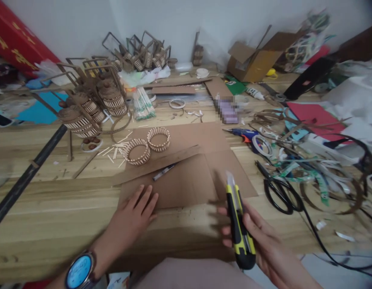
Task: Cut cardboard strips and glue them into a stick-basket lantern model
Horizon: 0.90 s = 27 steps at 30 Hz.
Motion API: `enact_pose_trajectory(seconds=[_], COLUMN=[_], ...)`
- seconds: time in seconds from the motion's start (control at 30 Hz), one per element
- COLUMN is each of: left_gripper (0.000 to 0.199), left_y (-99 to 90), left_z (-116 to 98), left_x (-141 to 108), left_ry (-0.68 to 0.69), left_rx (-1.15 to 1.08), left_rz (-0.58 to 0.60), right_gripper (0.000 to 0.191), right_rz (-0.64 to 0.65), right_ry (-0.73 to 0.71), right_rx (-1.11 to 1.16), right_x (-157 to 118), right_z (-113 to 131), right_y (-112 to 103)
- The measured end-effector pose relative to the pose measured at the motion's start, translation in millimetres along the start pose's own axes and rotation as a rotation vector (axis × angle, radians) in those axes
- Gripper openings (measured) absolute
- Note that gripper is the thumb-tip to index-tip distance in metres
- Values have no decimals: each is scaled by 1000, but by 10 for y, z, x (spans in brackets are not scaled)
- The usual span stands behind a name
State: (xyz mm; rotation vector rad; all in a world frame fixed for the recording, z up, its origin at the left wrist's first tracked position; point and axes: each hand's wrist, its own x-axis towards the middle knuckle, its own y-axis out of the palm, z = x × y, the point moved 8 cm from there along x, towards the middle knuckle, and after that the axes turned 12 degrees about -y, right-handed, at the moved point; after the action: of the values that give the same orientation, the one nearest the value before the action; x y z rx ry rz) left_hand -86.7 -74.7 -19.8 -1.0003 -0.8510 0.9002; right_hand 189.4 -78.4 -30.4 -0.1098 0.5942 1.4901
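My right hand (258, 237) grips a yellow and black utility knife (239, 224), its blade out and pointing up and away over the table's near edge. My left hand (136, 210), with a watch on the wrist, lies flat with fingers spread on the near left part of a brown cardboard sheet (186, 180). Beyond the fingers, a slim pen-like cutter (163, 172) rests on the cardboard beside a long brown strip (162, 162). Two rings of short wooden sticks, a nearer one (137, 152) and a farther one (158, 139), stand at the cardboard's far left.
Small stick-sided baskets (83, 116) with tall handles stand at the left, near loose sticks (115, 152). Black scissors (282, 194), a blue glue gun (243, 133) and tangled strips lie at the right. An open cardboard box (258, 60) sits at the back.
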Motion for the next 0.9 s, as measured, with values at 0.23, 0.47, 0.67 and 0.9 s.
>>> enact_pose_trajectory(seconds=[0.23, 0.47, 0.67, 0.9], left_gripper=[39, 40, 40, 37], left_y=[67, 36, 109, -201], left_z=[-10, 6, 10, -25], left_x=[-48, -47, -68, 213], left_ry=[-31, -9, -50, 42], left_rx=[-48, -74, -58, -64], left_rz=[-14, -39, -6, -26], right_gripper=[43, 41, 52, 62], right_rz=[71, 73, -12, -178], right_ry=[-28, -55, -69, -243], right_rx=[-14, -67, -185, -531], right_x=[-44, 27, 79, 91], right_z=[57, 22, 78, 620], right_y=[-46, -58, -275, -1277])
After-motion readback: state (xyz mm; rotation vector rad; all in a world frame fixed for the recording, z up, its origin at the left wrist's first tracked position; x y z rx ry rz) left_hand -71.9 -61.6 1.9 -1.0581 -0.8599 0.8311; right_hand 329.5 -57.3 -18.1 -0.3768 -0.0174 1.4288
